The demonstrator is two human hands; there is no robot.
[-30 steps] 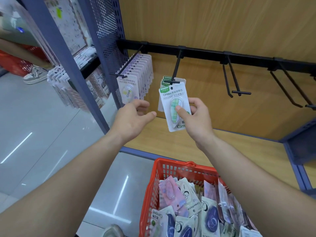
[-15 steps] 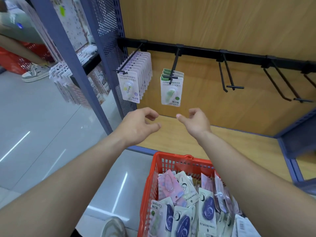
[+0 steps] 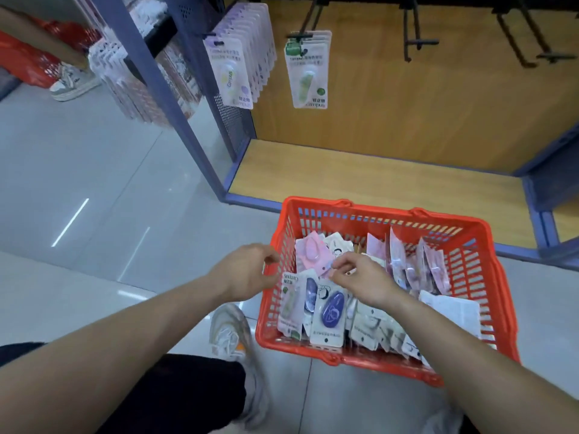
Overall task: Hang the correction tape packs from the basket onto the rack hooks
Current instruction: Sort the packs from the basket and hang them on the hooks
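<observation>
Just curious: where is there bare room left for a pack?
Free: two bare black metal hooks right of the green-card packs, and the wooden shelf base behind the red plastic basket. Crowded: the hook of purple-card packs, and the basket.

Right hand (image 3: 360,280) hovers over packs (image 3: 329,311) in basket (image 3: 376,212), left hand (image 3: 247,274) alongside

Grey glossy floor tiles (image 3: 94,183) cover the left and lower area and carry streaks of reflected light. A blue metal post (image 3: 156,83) rises from the floor, with a perforated side panel (image 3: 232,120) just behind it. A wooden shelf board (image 3: 376,180) meets a wooden back wall (image 3: 407,104). The adjoining bay holds white carded goods (image 3: 141,89), blurred. At upper left, a pale sneaker (image 3: 73,84) stands beside a red mesh item (image 3: 25,64).
</observation>
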